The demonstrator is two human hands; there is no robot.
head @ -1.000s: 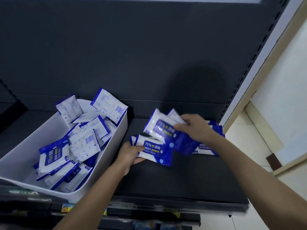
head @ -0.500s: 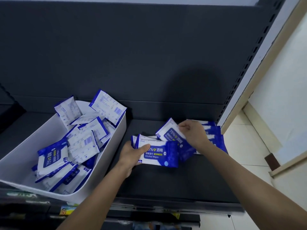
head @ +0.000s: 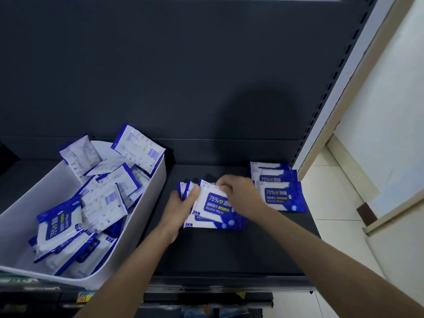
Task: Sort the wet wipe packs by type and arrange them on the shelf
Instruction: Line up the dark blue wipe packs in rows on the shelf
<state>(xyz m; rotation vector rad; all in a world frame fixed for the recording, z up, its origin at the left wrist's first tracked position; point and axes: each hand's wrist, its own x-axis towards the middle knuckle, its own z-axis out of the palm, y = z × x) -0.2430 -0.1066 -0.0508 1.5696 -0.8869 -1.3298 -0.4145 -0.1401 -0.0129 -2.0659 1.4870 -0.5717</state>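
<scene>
Two hands square up a stack of alcohol wipe packs [head: 215,210] on a shelf [head: 229,253].
The stack lies mid-shelf, labels up, long axis left to right. The left hand [head: 181,203] grips its left end, thumb on top; the right hand [head: 241,191] pinches the top pack's far edge. A neat pile [head: 278,196] sits by the shelf's right edge, nearest the right hand. A white bin [head: 149,214] of loose packs stands left.

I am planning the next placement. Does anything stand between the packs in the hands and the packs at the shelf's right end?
Nothing visible does. The held packs, gripped by the left hand and right hand, lie just left of the right-end packs; only the right wrist crosses the gap. The white bin sits on their other side.
</scene>
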